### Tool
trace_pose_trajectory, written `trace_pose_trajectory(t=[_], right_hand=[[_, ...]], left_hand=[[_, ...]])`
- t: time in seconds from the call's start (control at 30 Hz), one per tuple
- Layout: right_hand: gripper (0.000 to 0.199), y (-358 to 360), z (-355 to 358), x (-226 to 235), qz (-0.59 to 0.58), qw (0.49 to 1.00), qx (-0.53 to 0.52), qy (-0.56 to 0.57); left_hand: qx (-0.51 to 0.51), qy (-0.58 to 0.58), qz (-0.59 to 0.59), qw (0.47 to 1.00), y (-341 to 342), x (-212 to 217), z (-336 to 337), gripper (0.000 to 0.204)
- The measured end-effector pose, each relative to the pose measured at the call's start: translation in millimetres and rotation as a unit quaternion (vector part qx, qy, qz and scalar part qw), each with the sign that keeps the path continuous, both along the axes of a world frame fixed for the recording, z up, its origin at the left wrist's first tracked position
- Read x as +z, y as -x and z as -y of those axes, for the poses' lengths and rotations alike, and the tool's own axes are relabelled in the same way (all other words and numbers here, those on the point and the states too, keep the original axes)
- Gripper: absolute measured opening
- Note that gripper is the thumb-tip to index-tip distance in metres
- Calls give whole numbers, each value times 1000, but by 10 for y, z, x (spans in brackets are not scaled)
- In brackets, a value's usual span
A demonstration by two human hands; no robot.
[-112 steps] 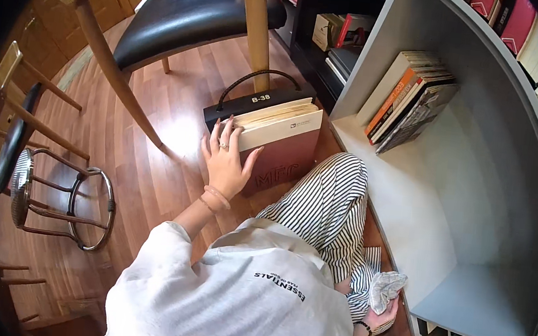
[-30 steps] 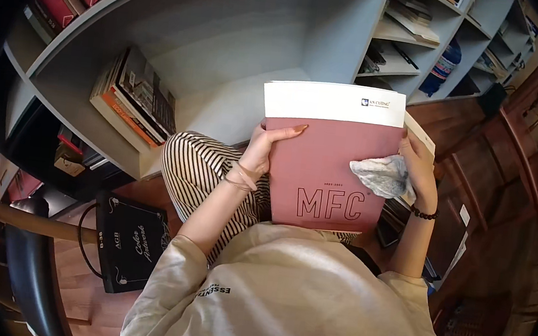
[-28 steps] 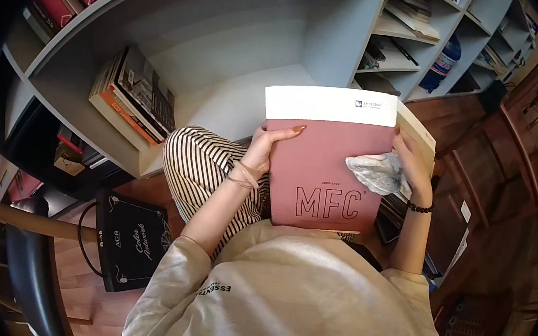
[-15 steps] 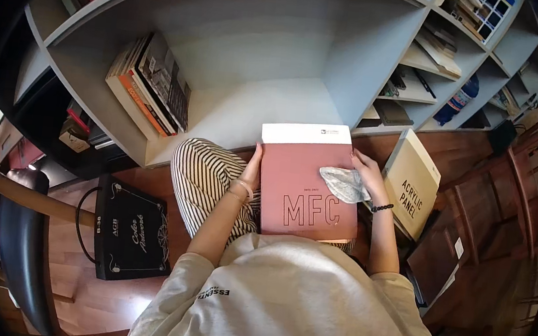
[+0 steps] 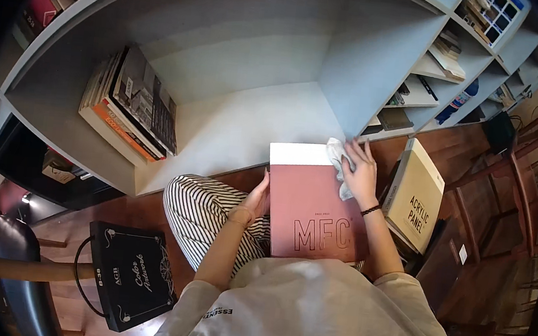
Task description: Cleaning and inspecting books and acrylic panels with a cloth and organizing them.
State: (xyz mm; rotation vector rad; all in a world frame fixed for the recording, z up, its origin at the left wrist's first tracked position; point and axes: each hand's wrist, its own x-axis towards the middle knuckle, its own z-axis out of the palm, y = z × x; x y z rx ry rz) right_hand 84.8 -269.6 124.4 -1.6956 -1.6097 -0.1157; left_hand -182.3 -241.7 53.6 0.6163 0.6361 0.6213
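Observation:
A thick pink book [image 5: 311, 202] with a white band across its top lies face up on my lap. My left hand [image 5: 258, 196] grips its left edge, the thumb up beside the cover. Near the top right corner, my right hand [image 5: 363, 172] presses a pale crumpled cloth [image 5: 340, 164] onto the cover, its fingers partly spread over the fabric. Beside my right forearm a thick beige book [image 5: 415, 196] leans at a tilt on the floor.
Ahead stands a grey shelf unit [image 5: 255, 111]; magazines and books [image 5: 134, 105] stand at the left of its low compartment. A black case with a handle [image 5: 133, 275] lies to my left near a chair [image 5: 31, 274]. Wooden chairs [image 5: 528, 202] stand at right.
My right hand has moved the cloth up the cover to the white band by the top right corner. The left hand keeps its hold on the left edge. The view has shifted slightly.

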Motion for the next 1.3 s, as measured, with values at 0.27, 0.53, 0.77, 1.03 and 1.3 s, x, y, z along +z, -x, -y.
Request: trace_pose_trajectory(t=[0.27, 0.53, 0.77, 1.03, 1.3], right_hand=[[45, 213, -254, -216, 99, 991, 1, 93], [38, 498, 157, -67, 115, 980, 118, 114], [36, 586, 173, -24, 97, 963, 221, 116], [28, 254, -489, -126, 25, 992, 72, 96], [30, 711, 99, -48, 70, 977, 173, 103]], left_hand=[[-73, 517, 632, 573, 195, -1447, -383, 82], [-40, 573, 624, 530, 140, -1312, -436, 65], [23, 538, 612, 578, 215, -1340, -420, 64], [336, 707, 590, 196, 190, 154, 27, 52], [-39, 347, 530, 773, 281, -1041, -329, 53]])
